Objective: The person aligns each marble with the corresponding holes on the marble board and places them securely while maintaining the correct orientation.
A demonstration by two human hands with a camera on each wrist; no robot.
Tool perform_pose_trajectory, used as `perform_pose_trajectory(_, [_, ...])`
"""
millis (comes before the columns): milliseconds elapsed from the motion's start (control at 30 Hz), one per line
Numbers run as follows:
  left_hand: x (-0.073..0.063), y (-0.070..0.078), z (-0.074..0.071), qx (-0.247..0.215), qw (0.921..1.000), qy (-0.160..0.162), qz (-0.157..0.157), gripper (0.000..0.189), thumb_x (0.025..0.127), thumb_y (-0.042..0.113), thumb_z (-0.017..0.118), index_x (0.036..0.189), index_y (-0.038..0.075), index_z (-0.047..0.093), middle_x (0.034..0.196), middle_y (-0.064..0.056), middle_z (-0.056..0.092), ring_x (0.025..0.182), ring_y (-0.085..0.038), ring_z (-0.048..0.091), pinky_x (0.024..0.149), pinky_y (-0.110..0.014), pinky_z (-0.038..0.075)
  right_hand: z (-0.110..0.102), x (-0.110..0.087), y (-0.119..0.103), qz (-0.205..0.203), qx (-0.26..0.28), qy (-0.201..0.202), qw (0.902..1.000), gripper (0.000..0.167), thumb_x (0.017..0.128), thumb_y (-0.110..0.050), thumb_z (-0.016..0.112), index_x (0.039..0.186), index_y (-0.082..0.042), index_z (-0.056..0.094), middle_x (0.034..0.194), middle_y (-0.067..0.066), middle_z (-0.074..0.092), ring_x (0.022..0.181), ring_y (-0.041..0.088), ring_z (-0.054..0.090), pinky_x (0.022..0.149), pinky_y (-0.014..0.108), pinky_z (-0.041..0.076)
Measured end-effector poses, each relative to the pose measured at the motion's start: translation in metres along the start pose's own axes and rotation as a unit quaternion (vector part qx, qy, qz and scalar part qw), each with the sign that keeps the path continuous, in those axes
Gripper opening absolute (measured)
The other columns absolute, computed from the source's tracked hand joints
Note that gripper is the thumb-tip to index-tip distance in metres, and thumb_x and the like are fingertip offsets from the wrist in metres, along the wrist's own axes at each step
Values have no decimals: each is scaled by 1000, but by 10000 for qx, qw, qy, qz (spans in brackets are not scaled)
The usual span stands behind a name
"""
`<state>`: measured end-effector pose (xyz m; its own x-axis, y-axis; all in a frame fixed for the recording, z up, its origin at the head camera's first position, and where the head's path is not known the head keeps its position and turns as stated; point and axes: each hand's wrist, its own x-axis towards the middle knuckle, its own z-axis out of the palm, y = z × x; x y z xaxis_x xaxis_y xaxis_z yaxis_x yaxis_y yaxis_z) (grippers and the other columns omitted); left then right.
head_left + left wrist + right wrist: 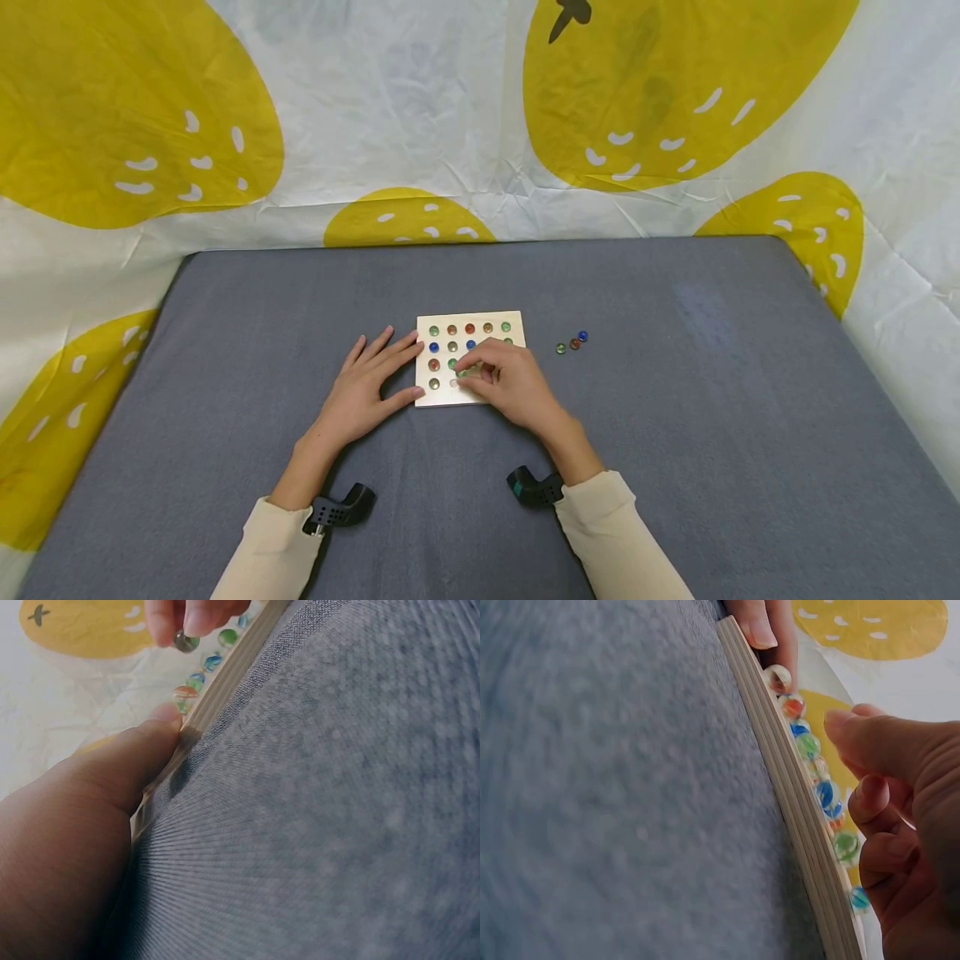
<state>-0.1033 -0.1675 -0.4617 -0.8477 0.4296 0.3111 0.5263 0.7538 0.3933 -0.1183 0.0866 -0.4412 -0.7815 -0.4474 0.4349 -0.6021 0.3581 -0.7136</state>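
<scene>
A square wooden board (442, 356) lies on the grey cloth, with rows of coloured glass marbles seated in its hollows. My left hand (365, 390) is spread flat at the board's left side, its thumb and fingertips touching the edge. Over the lower part of the board, my right hand (517, 383) pinches a greenish marble (186, 641) between thumb and fingers, just above the bottom row. In the right wrist view, several marbles (825, 793) stick up along the board's rim. The right hand hides much of the board's lower right in the head view.
To the right of the board lie three loose marbles: a green one (560, 348), a reddish-brown one (575, 343) and a blue one (582, 336). Grey cloth (712, 400) covers the table, and a white and yellow patterned curtain (405, 108) hangs behind it.
</scene>
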Motion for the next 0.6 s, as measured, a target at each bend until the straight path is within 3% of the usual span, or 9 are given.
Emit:
perform_pose_trajectory(267, [0,0,-1,-58,10000,12,2,65,88,48,65,143,19,48,149,0,40,141,-30,24,113,-55,8,4,0,-3,145,-184,-150,9996,11,80,-8,78,90,-12,75,82,-4,63,56,5,45,52,23,40])
perform_pose_trajectory(600, [1,1,-4,-104,9999,-37,-21,64,88,48,65,143,19,48,149,0,40,142,-29,23,113,-54,7,8,1,-7,22,-530,-245,9983,13,79,-9,79,90,-15,75,73,-11,54,55,3,42,50,23,39])
